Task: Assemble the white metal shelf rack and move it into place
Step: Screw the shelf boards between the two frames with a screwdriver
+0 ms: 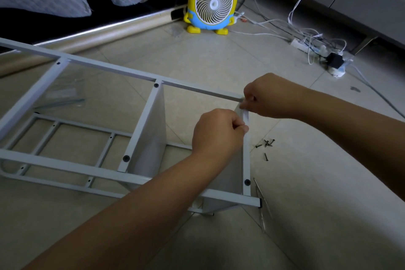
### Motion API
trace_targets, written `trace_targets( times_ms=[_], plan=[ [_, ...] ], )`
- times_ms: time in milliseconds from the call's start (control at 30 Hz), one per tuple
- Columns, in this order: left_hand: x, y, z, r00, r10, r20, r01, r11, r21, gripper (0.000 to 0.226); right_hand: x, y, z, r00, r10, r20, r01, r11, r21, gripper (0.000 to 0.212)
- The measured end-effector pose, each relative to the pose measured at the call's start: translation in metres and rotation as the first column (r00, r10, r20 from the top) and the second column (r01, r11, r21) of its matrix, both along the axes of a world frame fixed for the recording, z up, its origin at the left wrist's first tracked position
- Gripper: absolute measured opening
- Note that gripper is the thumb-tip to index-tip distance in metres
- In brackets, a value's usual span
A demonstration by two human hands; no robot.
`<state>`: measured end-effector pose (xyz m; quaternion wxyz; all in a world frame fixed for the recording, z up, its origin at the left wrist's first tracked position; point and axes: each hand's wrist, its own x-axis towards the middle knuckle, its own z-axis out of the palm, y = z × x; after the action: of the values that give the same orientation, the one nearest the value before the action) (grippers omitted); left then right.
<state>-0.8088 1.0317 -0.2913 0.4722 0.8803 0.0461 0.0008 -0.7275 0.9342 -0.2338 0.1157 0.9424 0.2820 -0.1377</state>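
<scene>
On the floor (219, 57), left hand (217, 131) and right hand (271, 96) both pinch the end panel (246, 160) of the two-panel rack (65, 163).

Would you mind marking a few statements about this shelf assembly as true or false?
1. The white rack lies on its side on the tiled floor. True.
2. Loose black screws lie on the floor to the right of the rack. True.
3. The yellow fan stands on top of the rack. False: it stands on the floor beyond the rack.
4. The left hand rests flat on the floor. False: it grips the edge of a shelf panel.
5. The right hand holds a screwdriver. False: none shows; its fingers pinch the shelf panel's top corner, by the end of the far rail.
</scene>
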Motion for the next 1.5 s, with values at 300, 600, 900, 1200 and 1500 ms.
trace_targets(
  times_ms=[300,600,900,1200,1500],
  plan=[
    [0.001,0.002,-0.001,1.0,0.003,-0.007,-0.003,1.0,-0.001,0.019,0.004,-0.007,0.005,0.979,0.202,-0.011,-0.201,0.978,0.056,0.023],
    [0.0,0.003,0.001,0.999,-0.03,0.036,0.03,1.0,0.004,0.017,-0.004,-0.027,-0.016,0.975,0.145,0.166,-0.197,0.91,0.364,0.013],
    [-0.001,0.0,0.002,0.999,-0.029,0.039,0.029,1.0,-0.001,0.017,0.001,-0.023,-0.007,1.0,0.008,0.018,-0.014,0.928,0.373,0.025],
    [0.002,-0.001,0.0,1.0,-0.012,0.023,0.012,1.0,0.003,0.016,0.0,-0.018,0.0,0.978,0.201,0.057,-0.207,0.964,0.169,0.022],
    [0.002,0.0,-0.001,1.0,0.011,0.001,-0.011,1.0,-0.011,0.017,0.002,-0.008,-0.001,0.985,0.152,0.086,-0.154,0.988,0.016,0.032]
  ],
)
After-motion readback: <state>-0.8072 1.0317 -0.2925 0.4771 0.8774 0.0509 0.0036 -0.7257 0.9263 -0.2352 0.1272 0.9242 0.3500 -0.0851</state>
